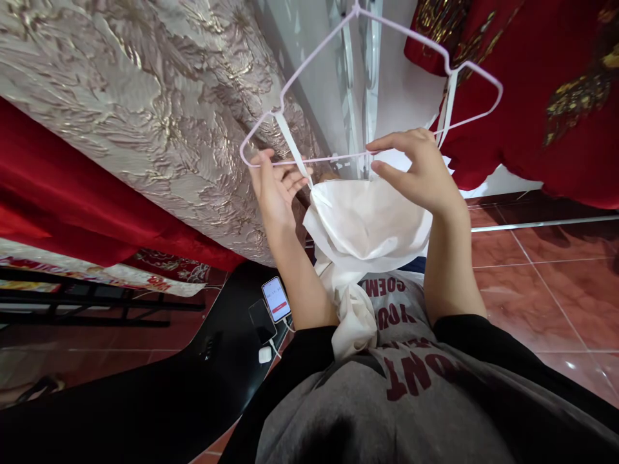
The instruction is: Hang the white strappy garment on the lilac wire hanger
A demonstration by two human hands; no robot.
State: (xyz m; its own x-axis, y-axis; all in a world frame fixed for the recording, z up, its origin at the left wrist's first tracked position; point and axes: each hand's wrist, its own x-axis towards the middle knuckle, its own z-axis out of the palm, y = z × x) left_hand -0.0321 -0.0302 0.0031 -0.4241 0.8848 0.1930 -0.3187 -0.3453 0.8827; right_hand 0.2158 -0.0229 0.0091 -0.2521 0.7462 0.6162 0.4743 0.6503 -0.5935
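Observation:
A pale pink clothes hanger (314, 53) is upright in front of me, its hook cut off by the top edge. Two white straps (292, 145) loop over its shoulders and carry a white cloth garment (370, 225) that droops below the bar. My left hand (276, 187) is at the hanger's left corner, palm up and fingers spread, with some fingertips behind the left strap. At the middle of the lower bar, my right hand (420, 167) has thumb and forefinger on either side of the bar, holding it lightly. Its other fingers are mostly hidden.
Textured pinkish-gold fabric (184, 116) hangs at left beside red cloth (97, 193). Red garments with gold decoration (532, 84) hang at right. A black tabletop (193, 374) bears a lit phone (275, 299), a dark phone (262, 321) and a white case (264, 354). The floor (546, 290) is red tile.

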